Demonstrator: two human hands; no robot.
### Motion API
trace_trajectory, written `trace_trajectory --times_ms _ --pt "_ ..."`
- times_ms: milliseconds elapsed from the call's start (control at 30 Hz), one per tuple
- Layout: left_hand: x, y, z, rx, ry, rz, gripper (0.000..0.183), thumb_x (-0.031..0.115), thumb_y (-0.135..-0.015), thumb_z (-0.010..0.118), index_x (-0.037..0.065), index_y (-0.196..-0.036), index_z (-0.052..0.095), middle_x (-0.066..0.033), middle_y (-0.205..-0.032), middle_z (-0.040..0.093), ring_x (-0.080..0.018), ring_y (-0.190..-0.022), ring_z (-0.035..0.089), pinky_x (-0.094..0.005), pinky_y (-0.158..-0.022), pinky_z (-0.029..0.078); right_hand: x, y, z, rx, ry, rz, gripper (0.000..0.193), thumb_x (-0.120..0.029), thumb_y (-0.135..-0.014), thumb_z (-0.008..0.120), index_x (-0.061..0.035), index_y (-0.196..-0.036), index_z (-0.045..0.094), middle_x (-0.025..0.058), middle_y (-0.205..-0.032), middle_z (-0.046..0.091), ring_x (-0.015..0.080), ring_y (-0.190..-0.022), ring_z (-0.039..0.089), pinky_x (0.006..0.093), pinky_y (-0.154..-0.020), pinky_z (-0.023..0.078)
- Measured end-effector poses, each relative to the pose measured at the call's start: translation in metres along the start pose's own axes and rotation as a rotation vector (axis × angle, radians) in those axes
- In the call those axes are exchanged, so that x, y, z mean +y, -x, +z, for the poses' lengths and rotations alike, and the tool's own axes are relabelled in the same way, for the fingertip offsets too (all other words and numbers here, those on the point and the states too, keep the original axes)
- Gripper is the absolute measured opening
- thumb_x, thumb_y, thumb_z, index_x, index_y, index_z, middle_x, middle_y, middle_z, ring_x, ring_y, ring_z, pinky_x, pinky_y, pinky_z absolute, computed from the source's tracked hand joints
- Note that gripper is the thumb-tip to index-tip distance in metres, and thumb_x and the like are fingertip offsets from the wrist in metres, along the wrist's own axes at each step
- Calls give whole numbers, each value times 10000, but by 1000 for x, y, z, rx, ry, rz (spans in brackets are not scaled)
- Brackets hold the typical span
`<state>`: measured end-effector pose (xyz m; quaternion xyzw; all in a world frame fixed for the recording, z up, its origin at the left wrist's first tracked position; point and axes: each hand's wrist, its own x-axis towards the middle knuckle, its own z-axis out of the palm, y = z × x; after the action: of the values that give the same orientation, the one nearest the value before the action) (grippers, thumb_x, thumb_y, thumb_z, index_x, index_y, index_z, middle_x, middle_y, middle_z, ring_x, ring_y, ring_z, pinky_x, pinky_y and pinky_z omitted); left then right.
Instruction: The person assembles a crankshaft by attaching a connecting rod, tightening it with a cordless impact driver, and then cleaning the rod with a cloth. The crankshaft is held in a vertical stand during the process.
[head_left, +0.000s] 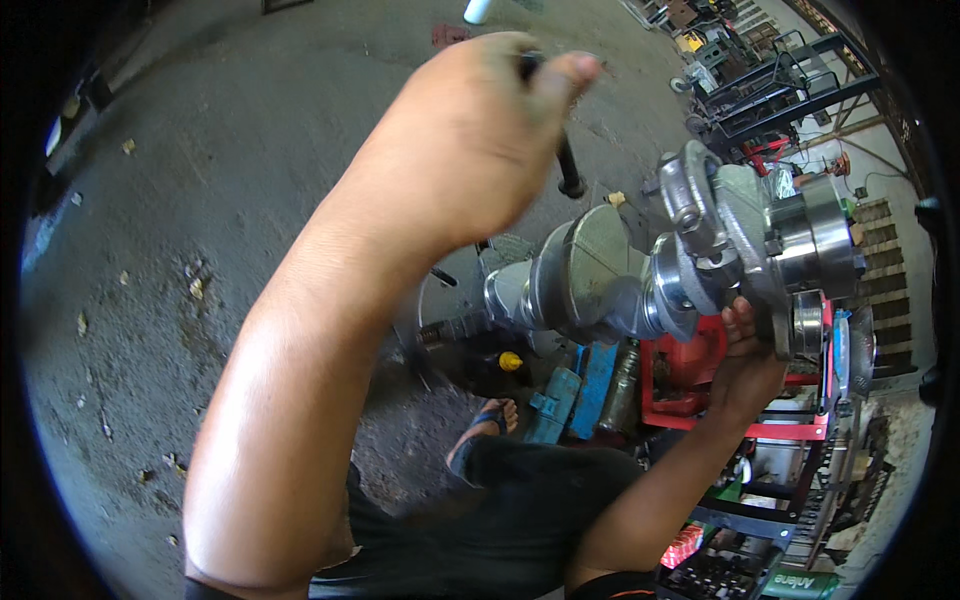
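A large steel crankshaft stretches from the middle of the view toward the right, with shiny round journals and dull grey counterweights. Near its right end, a connecting rod sits around a journal. My left hand is raised above and left of the crankshaft, closed around a dark metal bar with a thicker round end. Most of that bar is hidden behind the hand, so its exact kind is unclear. Under the right end of the crankshaft, my right hand has its fingers curled up against a counterweight.
Below the crankshaft stand a blue metal block, a red container and a dark bottle with a yellow cap. A red and black rack with parts lies at right. Black metal frames stand farther back. My sandalled foot is on the floor.
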<state>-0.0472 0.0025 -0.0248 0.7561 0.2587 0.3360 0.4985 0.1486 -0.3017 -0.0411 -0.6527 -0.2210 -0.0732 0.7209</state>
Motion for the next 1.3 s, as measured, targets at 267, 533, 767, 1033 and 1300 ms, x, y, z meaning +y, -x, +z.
trace_trajectory --times_ms 267,533,767,1033,1300 --pt "4 -17 -4 402 525 -279 373 351 -1025 544 -18 -1028 598 -53 -715 578 -112 -560 573 -287 -528 526 -7 11 3 -109 -48 15 473 -313 -1057 421 -21 -1428 395 172 -1291 573 310 -1046 665 430 -894 556" --pt "17 3 35 11 553 -202 317 350 -1038 534 40 -1103 528 -59 -777 588 -116 -551 552 -278 -540 508 -5 11 12 -11 -102 -22 436 -283 -1073 359 23 -1371 446 174 -1208 620 304 -1008 671 451 -889 560" --pt "18 1 25 32 577 -219 216 241 -1035 531 54 -1116 458 -126 -892 689 -164 -646 645 -299 -598 538 -3 9 12 21 -147 -10 427 -260 -1070 326 24 -1336 503 169 -1194 641 286 -1007 675 448 -879 565" --pt "19 9 41 12 649 -189 195 218 -1025 537 75 -1144 481 -140 -933 680 -223 -795 695 -364 -743 586 -2 9 13 17 -144 -4 419 -267 -1074 331 9 -1343 492 157 -1235 624 283 -1050 667 444 -871 567" --pt "17 6 42 157 352 -62 143 160 -1025 512 46 -1086 453 -112 -854 671 -200 -727 691 -321 -663 558 -4 9 12 -44 -165 -11 400 -241 -1081 329 -36 -1414 412 118 -1357 549 266 -1161 621 430 -882 573"
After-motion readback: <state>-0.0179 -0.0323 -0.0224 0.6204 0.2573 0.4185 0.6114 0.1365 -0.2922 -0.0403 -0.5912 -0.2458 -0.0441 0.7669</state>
